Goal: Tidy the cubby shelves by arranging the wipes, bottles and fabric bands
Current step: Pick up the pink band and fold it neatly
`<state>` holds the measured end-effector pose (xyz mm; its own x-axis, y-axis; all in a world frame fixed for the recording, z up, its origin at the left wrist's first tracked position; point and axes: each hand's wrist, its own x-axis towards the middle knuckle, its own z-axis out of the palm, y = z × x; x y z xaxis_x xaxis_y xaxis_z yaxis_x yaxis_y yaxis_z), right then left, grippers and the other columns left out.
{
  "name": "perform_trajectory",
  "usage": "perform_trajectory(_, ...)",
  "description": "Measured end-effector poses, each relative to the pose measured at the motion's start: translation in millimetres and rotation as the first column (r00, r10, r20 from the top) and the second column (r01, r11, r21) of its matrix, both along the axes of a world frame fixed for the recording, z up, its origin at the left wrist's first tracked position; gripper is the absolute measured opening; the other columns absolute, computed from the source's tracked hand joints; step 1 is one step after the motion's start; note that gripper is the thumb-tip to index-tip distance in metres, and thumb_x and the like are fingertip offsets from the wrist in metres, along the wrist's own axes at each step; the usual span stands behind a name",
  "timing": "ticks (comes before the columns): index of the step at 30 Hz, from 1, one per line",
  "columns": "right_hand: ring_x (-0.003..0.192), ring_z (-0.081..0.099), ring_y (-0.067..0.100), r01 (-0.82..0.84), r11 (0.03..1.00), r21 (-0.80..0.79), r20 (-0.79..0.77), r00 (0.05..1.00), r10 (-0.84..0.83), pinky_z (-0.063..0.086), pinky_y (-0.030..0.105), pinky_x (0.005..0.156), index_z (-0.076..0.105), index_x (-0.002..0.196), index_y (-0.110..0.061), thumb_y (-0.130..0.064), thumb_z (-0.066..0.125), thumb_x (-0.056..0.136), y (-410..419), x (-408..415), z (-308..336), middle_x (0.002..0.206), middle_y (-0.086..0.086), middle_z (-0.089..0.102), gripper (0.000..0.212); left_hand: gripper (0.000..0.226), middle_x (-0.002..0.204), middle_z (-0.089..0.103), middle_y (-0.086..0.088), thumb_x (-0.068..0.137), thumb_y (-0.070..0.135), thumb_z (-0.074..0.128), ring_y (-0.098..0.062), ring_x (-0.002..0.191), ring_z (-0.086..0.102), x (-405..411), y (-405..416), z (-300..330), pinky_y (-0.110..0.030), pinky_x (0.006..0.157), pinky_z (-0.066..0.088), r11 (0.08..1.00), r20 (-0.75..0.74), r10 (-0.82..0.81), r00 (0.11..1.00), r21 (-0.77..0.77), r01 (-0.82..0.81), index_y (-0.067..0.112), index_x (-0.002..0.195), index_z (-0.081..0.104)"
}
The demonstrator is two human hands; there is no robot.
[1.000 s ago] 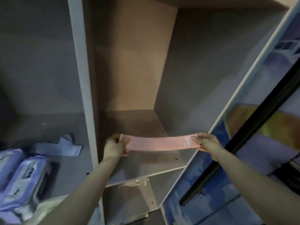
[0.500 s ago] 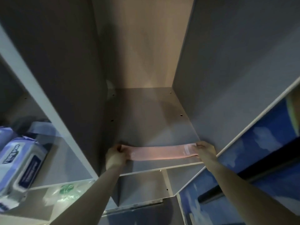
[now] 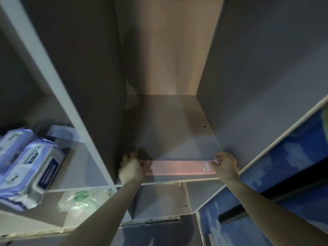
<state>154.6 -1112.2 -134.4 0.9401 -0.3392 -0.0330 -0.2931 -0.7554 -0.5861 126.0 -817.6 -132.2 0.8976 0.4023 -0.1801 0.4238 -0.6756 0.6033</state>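
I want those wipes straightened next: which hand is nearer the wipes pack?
Left. The left hand holds the pink band one cubby right of the wipes pack; the right hand holds its far end.

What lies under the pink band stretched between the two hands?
The pink band lies flat along the cubby shelf near its front edge. Each end is hidden by the left hand and right hand.

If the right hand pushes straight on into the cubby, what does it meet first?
Probably nothing soon: ahead of the right hand, the shelf floor looks bare up to the back panel. Depth is unclear.
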Motion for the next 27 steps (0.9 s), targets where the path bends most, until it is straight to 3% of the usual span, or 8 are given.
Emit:
perform_trajectory(2,0.114,0.049,0.034,-0.035,0.999,-0.041,0.047,0.998,0.037,0.044,0.048,0.096,0.060,0.118,-0.019,-0.024,0.071,0.076,13.9,-3.6,20.2,0.116,0.010,0.058,0.044,0.056,0.131,0.045,-0.011,0.081,0.044,0.065,-0.034,0.120,0.048,-8.0,-2.6,13.0,-0.043,0.095,0.043,0.999,0.135,-0.028,0.990,0.028,0.024,0.019,0.129,0.049)
perform_trajectory(4,0.117,0.051,0.030,-0.131,0.984,0.121,0.127,0.985,0.115,0.043,0.049,0.099,0.056,0.122,-0.026,-0.024,0.073,0.075,36.1,-9.4,50.7,0.122,0.007,0.056,0.050,0.051,0.129,0.047,-0.009,0.080,0.037,0.069,-0.027,0.111,0.056,-18.2,-1.9,35.6,-0.031,0.091,0.046,0.982,0.298,-0.005,0.955,-0.180,0.061,0.019,0.125,0.054)
perform_trajectory(7,0.105,0.057,0.015,-0.321,0.872,0.369,0.248,0.938,0.240,0.046,0.023,0.089,0.059,0.119,-0.026,-0.011,0.076,0.074,81.8,-36.5,109.8,0.120,0.001,0.057,0.051,0.036,0.116,0.056,-0.008,0.078,0.020,0.074,-0.009,0.090,0.061,-49.5,5.4,85.1,-0.005,0.078,0.044,0.893,0.497,0.095,0.863,-0.425,0.146,0.021,0.113,0.062)
perform_trajectory(10,0.085,0.062,0.001,-0.477,0.728,0.493,0.356,0.874,0.332,0.046,0.006,0.076,0.062,0.114,-0.025,-0.007,0.076,0.073,134.3,-82.5,172.1,0.112,-0.003,0.062,0.047,0.025,0.097,0.064,-0.005,0.078,0.024,0.074,-0.014,0.082,0.063,-97.3,23.8,130.0,-0.039,0.082,0.056,0.817,0.590,0.198,0.783,-0.540,0.201,0.029,0.102,0.067)
perform_trajectory(14,0.073,0.060,0.007,-0.623,0.467,0.627,0.447,0.780,0.438,0.051,0.031,0.076,0.065,0.100,-0.024,0.000,0.071,0.076,206.7,-138.7,231.8,0.096,0.003,0.065,0.034,0.022,0.093,0.065,-0.008,0.078,0.030,0.072,-0.014,0.076,0.063,-155.0,75.0,183.6,-0.035,0.072,0.054,0.818,0.661,0.349,0.664,-0.561,0.129,0.032,0.098,0.066)
perform_trajectory(17,0.076,0.056,0.013,-0.711,0.312,0.630,0.506,0.680,0.530,0.049,0.033,0.074,0.066,0.098,-0.019,0.000,0.070,0.077,264.8,-168.9,255.4,0.091,0.004,0.063,0.029,0.026,0.104,0.065,-0.006,0.080,0.020,0.072,-0.005,0.077,0.062,-188.2,123.8,217.2,-0.027,0.073,0.051,0.848,0.707,0.426,0.565,-0.529,0.021,0.019,0.105,0.064)
perform_trajectory(22,0.073,0.058,0.002,-0.762,0.222,0.608,0.519,0.593,0.615,0.053,0.027,0.071,0.064,0.098,-0.024,0.000,0.068,0.079,342.3,-186.3,274.1,0.092,0.002,0.062,0.031,0.031,0.116,0.059,-0.004,0.081,0.021,0.072,-0.006,0.083,0.064,-240.1,210.9,250.9,-0.022,0.081,0.049,0.891,0.753,0.437,0.493,-0.438,-0.119,0.016,0.110,0.064)
perform_trajectory(27,0.080,0.059,0.009,-0.781,0.202,0.592,0.480,0.542,0.689,0.051,0.043,0.086,0.063,0.108,-0.017,-0.002,0.069,0.080,418.4,-192.6,275.2,0.095,0.003,0.063,0.033,0.033,0.119,0.056,0.001,0.080,0.028,0.073,0.005,0.083,0.062,-283.2,294.6,252.6,-0.014,0.081,0.049,0.872,0.748,0.489,0.448,-0.429,-0.236,0.022,0.110,0.063)
